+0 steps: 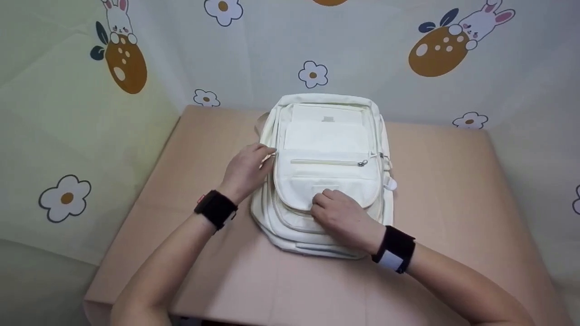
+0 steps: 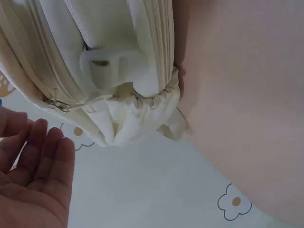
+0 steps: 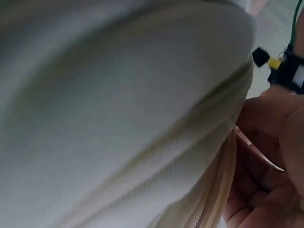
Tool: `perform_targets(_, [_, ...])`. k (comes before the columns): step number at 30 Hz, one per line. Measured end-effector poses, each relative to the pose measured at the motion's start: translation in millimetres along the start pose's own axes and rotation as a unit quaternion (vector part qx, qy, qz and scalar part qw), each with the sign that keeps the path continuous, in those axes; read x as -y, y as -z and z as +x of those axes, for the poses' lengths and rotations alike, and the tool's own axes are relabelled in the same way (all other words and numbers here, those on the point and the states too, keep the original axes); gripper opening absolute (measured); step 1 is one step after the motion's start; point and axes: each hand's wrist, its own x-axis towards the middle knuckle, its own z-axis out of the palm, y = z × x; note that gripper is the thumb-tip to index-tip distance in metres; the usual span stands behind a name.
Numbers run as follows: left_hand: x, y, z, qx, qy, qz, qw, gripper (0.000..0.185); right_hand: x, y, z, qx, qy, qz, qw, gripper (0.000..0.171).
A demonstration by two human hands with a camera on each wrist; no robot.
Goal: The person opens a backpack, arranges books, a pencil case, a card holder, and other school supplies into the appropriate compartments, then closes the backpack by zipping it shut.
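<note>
A cream backpack (image 1: 326, 131) lies front up, its front flap (image 1: 327, 170) facing me. My left hand (image 1: 248, 170) is at the bag's left side with the fingers loosely bent. In the left wrist view that hand (image 2: 40, 166) sits beside a metal zipper slider (image 2: 59, 105), and a gap shows between them. My right hand (image 1: 342, 217) pinches the lower edge of the flap. The right wrist view shows its thumb and fingers (image 3: 266, 116) at the fabric edge, with zipper teeth (image 3: 200, 216) below. What lies inside the pocket is hidden.
The bag lies on a table with a tan cover (image 1: 444, 194). A printed curtain (image 1: 272, 50) with rabbits and flowers hangs behind and at both sides. A gathered side pocket (image 2: 142, 116) and a pale plastic clip (image 2: 111, 69) show on the bag's side.
</note>
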Motion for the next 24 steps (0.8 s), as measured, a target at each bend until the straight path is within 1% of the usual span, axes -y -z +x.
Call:
perform_targets(2, [4.6, -3.0, 8.3, 0.039, 0.049, -0.008, 0.998, 0.028, 2, -1, -1, 0.006, -0.006, 0.008, 1.0, 0.009])
perform_targets(3, [6.1, -4.6, 11.2, 0.054, 0.066, -0.01, 0.9963, 0.03, 3, -1, -1, 0.008, -0.01, 0.013, 1.0, 0.009])
perform_targets(4, [7.5, -6.4, 13.1, 0.064, 0.08, -0.012, 0.9946, 0.03, 4, -2, -1, 0.01, -0.014, 0.017, 1.0, 0.012])
perform_targets(6, [9.3, -9.2, 15.5, 0.072, 0.095, -0.013, 0.9928, 0.03, 6, -3, -1, 0.014, -0.021, 0.019, 1.0, 0.023])
perform_targets(8, [10.5, -11.1, 16.4, 0.07, 0.103, -0.013, 0.9922, 0.028, 7, -3, 0, 0.02, -0.021, 0.012, 1.0, 0.035])
perform_targets(10, [11.4, -12.2, 16.5, 0.064, 0.108, -0.015, 0.9919, 0.025, 7, -5, 2, 0.024, -0.017, -0.001, 1.0, 0.042])
perform_targets(13, [12.9, -13.1, 15.7, 0.059, 0.115, -0.022, 0.9914, 0.019, 7, -7, 3, 0.023, -0.01, -0.013, 1.0, 0.042])
perform_targets(17, [14.1, -12.5, 13.8, 0.052, 0.118, -0.031, 0.9912, 0.013, 7, -9, 3, 0.026, -0.009, -0.012, 1.0, 0.039])
perform_targets(24, [15.8, -8.9, 12.3, 0.042, 0.117, -0.041, 0.9913, 0.012, 6, -8, 2, 0.044, -0.015, -0.011, 0.999, 0.041])
